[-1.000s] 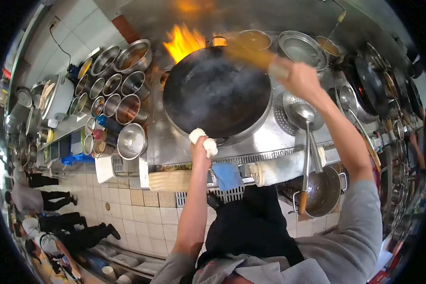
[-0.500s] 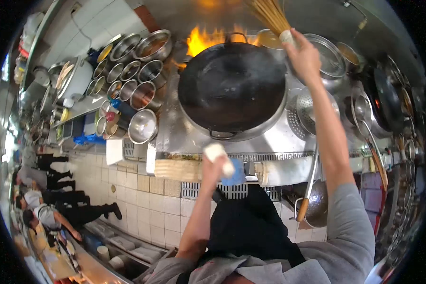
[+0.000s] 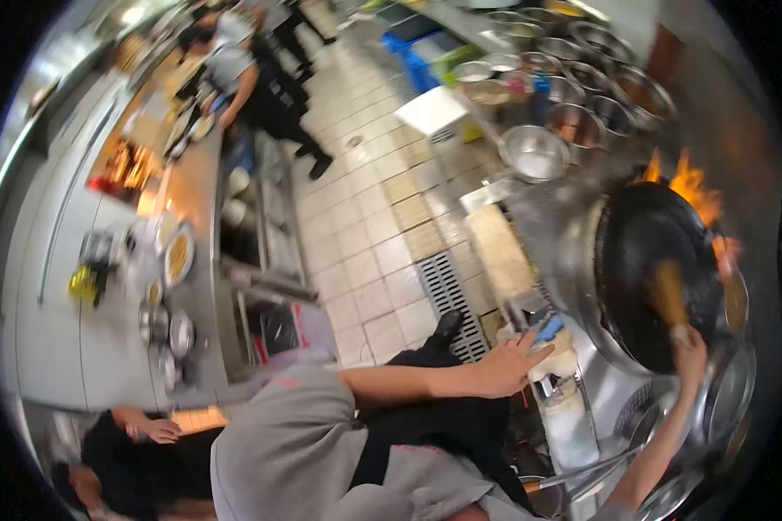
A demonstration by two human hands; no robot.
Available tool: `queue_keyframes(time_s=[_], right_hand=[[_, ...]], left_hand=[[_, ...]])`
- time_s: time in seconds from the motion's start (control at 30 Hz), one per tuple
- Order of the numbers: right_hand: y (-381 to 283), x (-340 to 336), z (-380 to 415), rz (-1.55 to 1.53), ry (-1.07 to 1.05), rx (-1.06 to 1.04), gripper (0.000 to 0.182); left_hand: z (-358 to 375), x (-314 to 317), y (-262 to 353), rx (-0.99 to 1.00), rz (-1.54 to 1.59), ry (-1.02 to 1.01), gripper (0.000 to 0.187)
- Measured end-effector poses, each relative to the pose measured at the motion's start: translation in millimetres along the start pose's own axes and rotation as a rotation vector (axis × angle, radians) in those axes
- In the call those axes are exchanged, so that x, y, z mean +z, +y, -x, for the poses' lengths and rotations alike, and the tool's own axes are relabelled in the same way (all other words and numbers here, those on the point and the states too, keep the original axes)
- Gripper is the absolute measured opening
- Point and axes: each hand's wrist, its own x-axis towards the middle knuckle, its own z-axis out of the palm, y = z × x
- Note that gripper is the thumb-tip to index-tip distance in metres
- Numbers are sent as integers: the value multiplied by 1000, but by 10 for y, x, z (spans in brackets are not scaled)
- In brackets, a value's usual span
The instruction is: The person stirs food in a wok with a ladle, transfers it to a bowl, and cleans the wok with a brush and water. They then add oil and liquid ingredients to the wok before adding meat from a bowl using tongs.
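My right hand (image 3: pixel 690 354) is wrapped round the white-bound handle end of a bamboo wok brush (image 3: pixel 668 291). The brush's bristles, blurred by motion, are over the inside of a large black wok (image 3: pixel 634 234) on the stove. My left hand (image 3: pixel 506 366) is open, fingers stretched towards the stove's front edge. A white cloth (image 3: pixel 558 356) lies right at its fingertips, with a blue cloth (image 3: pixel 549 328) beside it.
Flames (image 3: pixel 693 187) rise behind the wok. Metal bowls (image 3: pixel 535 153) and pots of ingredients stand beyond it. A counter (image 3: pixel 195 252) with a plate of food (image 3: pixel 179 253) runs along the left. Other people (image 3: pixel 256 87) stand at the far counter; another person (image 3: pixel 148 456) is close behind me.
The view has swung left. My right hand has brought the wok brush from past the wok into it. My left hand has let go of the white cloth at the stove's edge.
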Motion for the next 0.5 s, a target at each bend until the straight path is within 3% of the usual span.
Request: queue_keyframes(time_s=[0.07,0.1,0.17,0.27,0.33,0.37,0.4,0.43,0.47,0.5], right_hand=[[-803,-146,133,509,165,375,54],[-926,-36,193,524,119,274,54],[-992,205,311,528,37,77,54],[-789,61,474,-246,-368,26,52],[-393,-279,371,-285,-354,32,48],[254,-369,96,-348,-395,92,47],[900,-399,-137,3,-190,-70,48],[727,-386,-72,215,-147,-37,49],[316,-358,127,424,-98,-7,50],[-184,-299,342,628,-43,19,51]], left_hand=[[280,47,-143,-74,50,-45,71],[451,67,-272,-29,97,11,67],[796,125,-479,-186,-4,-104,62],[1366,194,-766,-406,-197,-156,50],[1640,154,-795,-505,-351,-202,40],[1704,153,-804,-510,-334,-184,33],[1752,171,-820,-512,-315,-166,27],[1771,191,-836,-508,-296,-148,21],[1728,201,-873,-536,-240,-236,35],[1682,201,-901,-521,-217,-190,35]])
